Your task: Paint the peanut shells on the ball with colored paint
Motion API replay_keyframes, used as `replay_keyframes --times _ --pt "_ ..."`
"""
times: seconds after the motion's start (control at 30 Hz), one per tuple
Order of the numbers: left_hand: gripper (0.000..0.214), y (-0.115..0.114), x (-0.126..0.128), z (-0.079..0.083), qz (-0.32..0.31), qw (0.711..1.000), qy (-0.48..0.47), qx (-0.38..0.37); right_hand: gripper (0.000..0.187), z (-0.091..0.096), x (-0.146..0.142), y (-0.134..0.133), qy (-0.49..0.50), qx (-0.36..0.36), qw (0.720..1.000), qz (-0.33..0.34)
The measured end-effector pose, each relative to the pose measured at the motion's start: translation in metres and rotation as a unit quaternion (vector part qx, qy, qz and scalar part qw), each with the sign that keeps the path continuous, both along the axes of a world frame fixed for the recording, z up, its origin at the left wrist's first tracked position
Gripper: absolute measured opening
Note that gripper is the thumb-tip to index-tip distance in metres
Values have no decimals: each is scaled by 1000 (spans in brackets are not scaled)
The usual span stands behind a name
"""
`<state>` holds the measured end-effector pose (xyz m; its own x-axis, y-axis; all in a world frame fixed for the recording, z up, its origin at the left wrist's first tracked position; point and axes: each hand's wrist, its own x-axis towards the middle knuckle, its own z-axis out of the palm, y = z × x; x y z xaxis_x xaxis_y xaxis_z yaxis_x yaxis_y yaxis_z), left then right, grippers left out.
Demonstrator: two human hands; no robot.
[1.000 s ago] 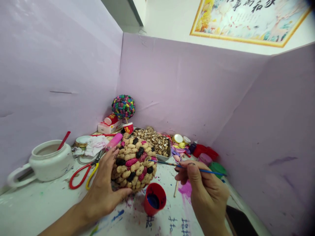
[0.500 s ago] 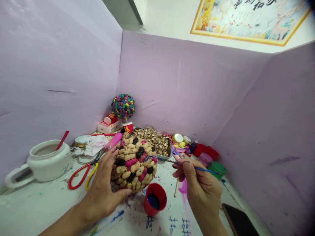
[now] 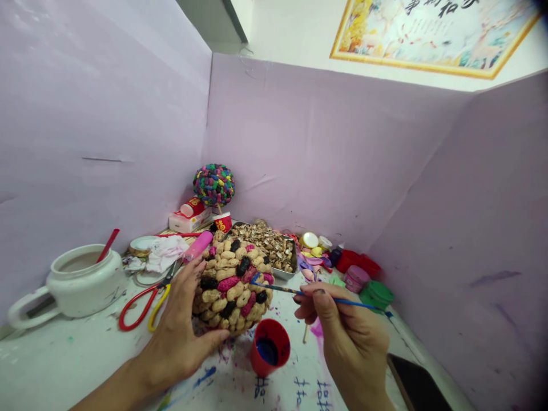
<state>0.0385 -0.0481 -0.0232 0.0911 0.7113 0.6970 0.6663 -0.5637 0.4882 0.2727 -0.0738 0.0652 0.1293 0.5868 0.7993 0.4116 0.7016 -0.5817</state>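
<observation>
A ball covered in peanut shells (image 3: 234,290) rests on the table in front of me, most shells plain tan, some painted black or magenta. My left hand (image 3: 182,325) cups its left side, thumb along the lower front. Between the thumb and fingers of my right hand (image 3: 342,325) is a thin blue paintbrush (image 3: 291,290). Its blue-wet tip meets the shells on the ball's right front. Just below the ball stands a red cup (image 3: 270,348) with dark blue paint inside.
A tray of loose shells (image 3: 269,245) lies behind the ball. To the left are red-and-yellow scissors (image 3: 139,308) and a white mug (image 3: 88,279). A finished-looking multicoloured ball (image 3: 214,185) stands at the back. Paint tubs (image 3: 377,295) and a phone (image 3: 417,383) are at right.
My right hand and the paintbrush have dropped slightly, and the brush tip has shifted a little left and down on the ball. My left hand and the ball stay put.
</observation>
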Motion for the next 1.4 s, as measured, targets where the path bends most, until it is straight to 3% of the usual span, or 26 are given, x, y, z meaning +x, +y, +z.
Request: replay_keyframes --times 0.47,0.77,1.4 --pt "106 -1 0 0 7 1000 9 -2 16 -6 7 6 -31 3 999 -36" --pt "101 1 0 -4 11 1000 -3 -13 17 0 3 -1 -40 16 999 -33" --pt "104 1 0 -4 15 1000 0 -10 16 -3 9 7 -2 0 999 -51"
